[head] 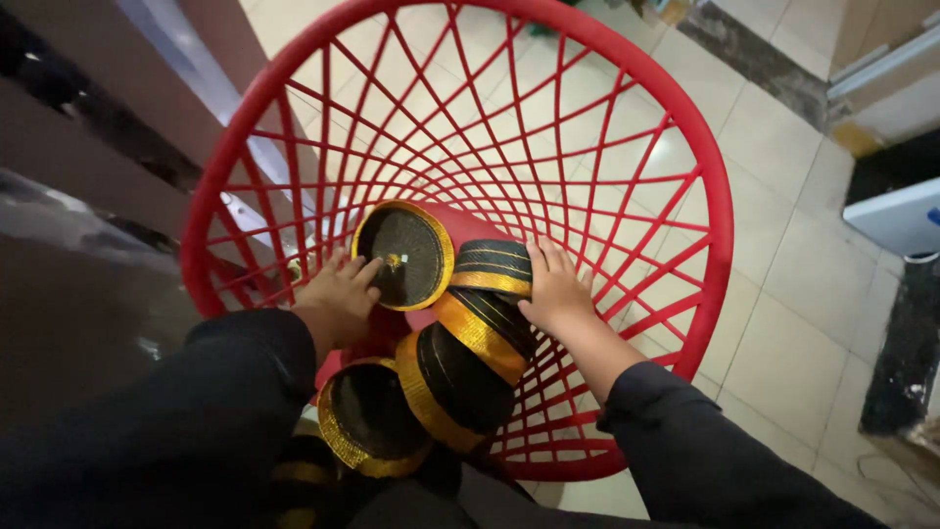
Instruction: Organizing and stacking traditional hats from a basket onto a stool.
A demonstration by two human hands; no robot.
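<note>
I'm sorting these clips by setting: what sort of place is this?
Probably an indoor shop or storeroom, hard to say: pale tiled floor, a red lattice basket holding black round caps with gold trim.

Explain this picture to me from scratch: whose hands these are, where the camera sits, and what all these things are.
There is no machine here. The single picture comes from a camera worn on a person's head, looking down at their own two hands in dark sleeves. Both reach into a red plastic lattice basket above a tiled floor. The left hand rests on a round black cap with a gold rim. The right hand touches a black cap with gold stripes. More black and gold caps lie nearer the person.
</note>
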